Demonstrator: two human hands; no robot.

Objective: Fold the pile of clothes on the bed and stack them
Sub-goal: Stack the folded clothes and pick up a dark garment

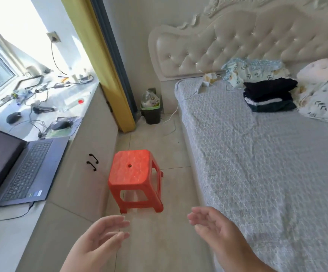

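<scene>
Dark folded stack (270,97) on bed (267,163), far beyond my grips | left hand (100,240) wide, empty | right hand (216,228) wide, empty

We're standing in a home bedroom, no question. There's the bed (267,163) along the right under a pale quilted cover, a cream tufted headboard (237,42) with carved trim behind it, patterned pillows (320,103) and a stack of folded dark clothes (270,97) up near them. On the left, a sunlit window ledge (77,107) doubles as a desk: open laptop (16,167), mice, tangled cables. A red plastic stool (135,179) sits on the tiled floor, and a small waste bin (151,110) is tucked by the headboard.
</scene>
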